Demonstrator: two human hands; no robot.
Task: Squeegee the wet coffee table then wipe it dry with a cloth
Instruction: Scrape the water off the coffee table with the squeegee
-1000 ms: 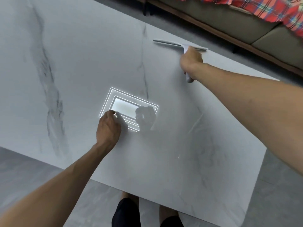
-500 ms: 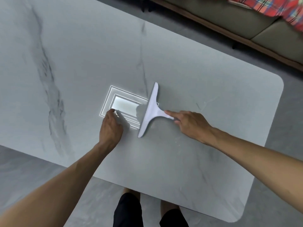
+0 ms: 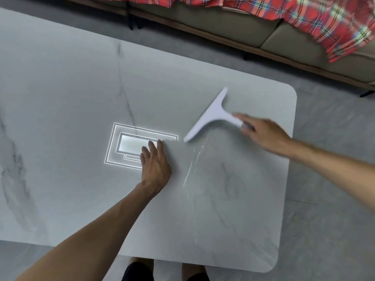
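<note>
Head view, looking down on the grey marble-patterned coffee table (image 3: 60, 98), which serves as our landmark. We see the white T-shaped squeegee (image 3: 211, 115) on the tabletop toward the table's far right corner, its blade running diagonally and its handle pointing to the table's right edge. The right hand (image 3: 265, 134) meets the end of that handle; the hand is motion-blurred, and we cannot tell whether its fingers are closed around the handle or only touching it. A thin, bright streak of water (image 3: 194, 159) runs across the tabletop from the blade's near end toward the table's near edge. The left hand (image 3: 156, 165) lies flat near the table's centre, fingers extended and together, gripping nothing, its fingertips over a bright rectangular light reflection (image 3: 132, 145) on the surface. Beyond the table's far edge we note a sofa (image 3: 223, 23) draped with a red plaid blanket (image 3: 324, 19). The person's knees (image 3: 140, 269) show below the table's near edge.
</note>
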